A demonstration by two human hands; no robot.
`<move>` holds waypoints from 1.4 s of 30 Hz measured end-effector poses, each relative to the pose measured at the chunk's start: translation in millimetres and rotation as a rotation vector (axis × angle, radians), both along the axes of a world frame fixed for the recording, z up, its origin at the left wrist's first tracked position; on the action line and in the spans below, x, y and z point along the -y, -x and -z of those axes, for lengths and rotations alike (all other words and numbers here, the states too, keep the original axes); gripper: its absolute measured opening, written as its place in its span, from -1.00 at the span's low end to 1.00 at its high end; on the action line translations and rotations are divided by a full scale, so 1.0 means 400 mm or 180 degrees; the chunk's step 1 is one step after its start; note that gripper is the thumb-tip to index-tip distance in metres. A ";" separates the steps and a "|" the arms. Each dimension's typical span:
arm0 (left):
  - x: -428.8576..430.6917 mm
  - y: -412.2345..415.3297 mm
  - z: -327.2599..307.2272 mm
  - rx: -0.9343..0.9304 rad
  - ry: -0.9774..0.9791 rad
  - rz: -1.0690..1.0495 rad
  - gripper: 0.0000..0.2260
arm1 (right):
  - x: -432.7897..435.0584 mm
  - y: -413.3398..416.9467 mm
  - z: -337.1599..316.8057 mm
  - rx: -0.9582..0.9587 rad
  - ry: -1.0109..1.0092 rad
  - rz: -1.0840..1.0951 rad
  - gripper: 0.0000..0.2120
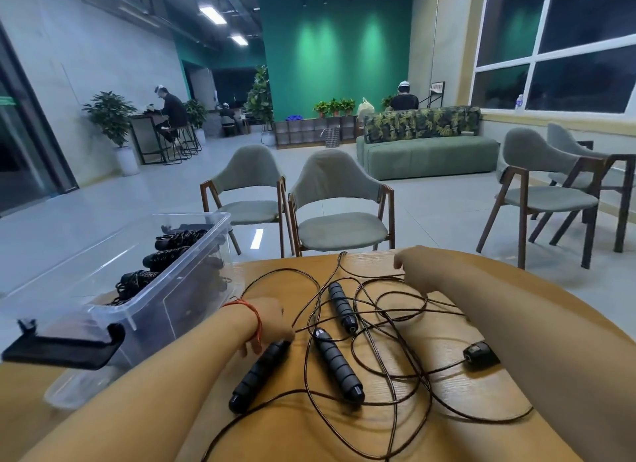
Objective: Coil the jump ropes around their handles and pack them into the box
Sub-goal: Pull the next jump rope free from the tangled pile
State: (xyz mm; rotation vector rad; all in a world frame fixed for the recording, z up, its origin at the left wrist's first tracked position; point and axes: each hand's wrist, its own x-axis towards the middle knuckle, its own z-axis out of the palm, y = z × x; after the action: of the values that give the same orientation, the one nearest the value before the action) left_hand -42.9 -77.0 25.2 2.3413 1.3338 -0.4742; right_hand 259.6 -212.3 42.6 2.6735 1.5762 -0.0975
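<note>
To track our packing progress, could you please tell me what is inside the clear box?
At least three coiled jump ropes lie inside the clear box; its glossy wall hides anything beneath them.

Beyond the wooden table [444, 341] stands a grey chair [339, 200].

The right forearm [509, 324] hides most of one black handle [476, 352].

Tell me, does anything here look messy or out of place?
Yes. The thin cords sprawl in tangled, crossing loops over the table around loose handles, unlike the coiled ropes packed in the clear box.
</note>
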 end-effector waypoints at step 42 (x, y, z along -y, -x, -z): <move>0.035 -0.096 -0.057 0.3934 0.1990 -0.1027 -0.80 | -0.148 0.232 0.048 -0.4720 -0.1634 -0.0091 -0.64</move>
State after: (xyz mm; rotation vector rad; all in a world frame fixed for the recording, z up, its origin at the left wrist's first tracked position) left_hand -4.4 -91.1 48.1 1.3486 0.7224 0.5360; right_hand 166.6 -153.0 23.5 2.9217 1.9431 -2.3908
